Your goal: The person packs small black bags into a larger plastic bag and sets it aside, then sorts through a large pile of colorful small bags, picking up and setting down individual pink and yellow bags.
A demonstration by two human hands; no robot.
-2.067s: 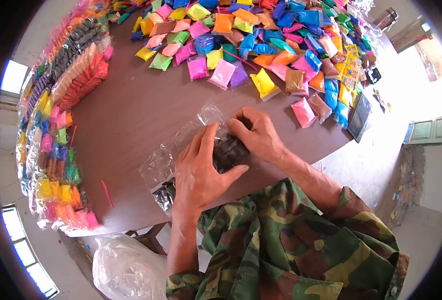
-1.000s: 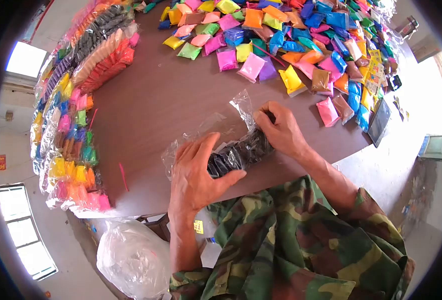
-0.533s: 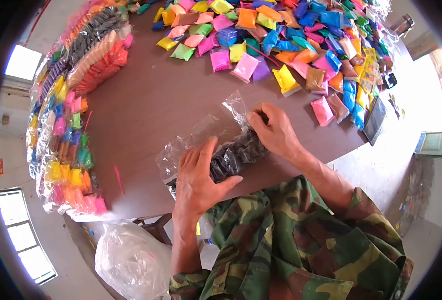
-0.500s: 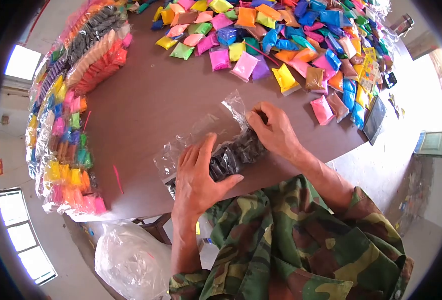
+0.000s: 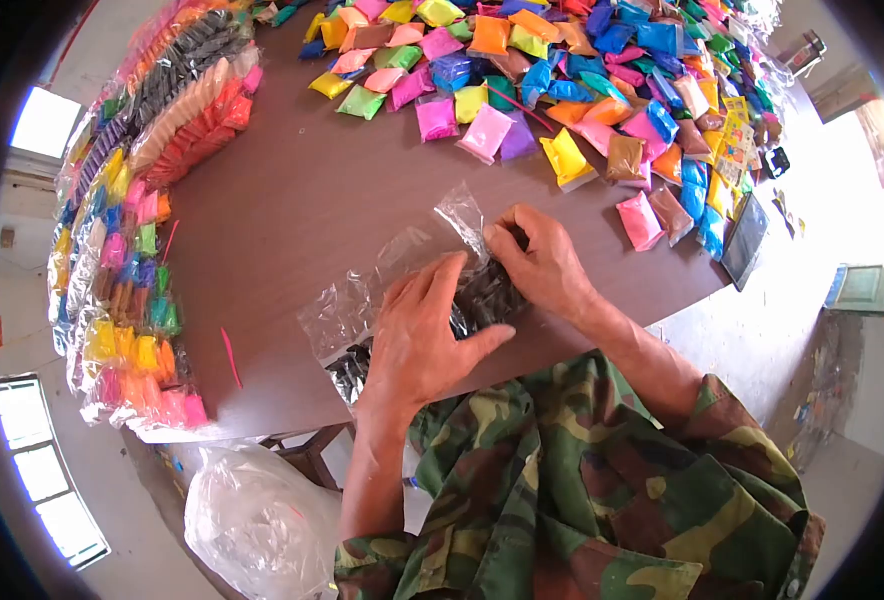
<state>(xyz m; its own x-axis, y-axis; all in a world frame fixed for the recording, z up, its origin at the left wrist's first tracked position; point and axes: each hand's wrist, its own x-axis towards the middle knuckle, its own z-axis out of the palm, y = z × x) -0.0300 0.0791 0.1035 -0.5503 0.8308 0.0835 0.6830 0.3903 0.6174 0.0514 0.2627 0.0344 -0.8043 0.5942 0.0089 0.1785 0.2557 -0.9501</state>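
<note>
A long clear plastic bag filled with small black packets lies near the table's front edge. Over its middle rests my left hand, fingers extended and thumb spread apart, covering part of the packets. My right hand has its thumb and forefinger pinched on the bag's right end, where a loose flap of film sticks up. What lies under my left palm is hidden.
Colourful packets are heaped at the back and right. Filled clear bags line the left edge. A pink strip lies on the brown table. A dark flat device sits at the right edge; a big plastic sack stands below.
My left hand has slid right along the bag towards my right hand, uncovering black packets at the left end. The right hand keeps its pinch with little movement.
</note>
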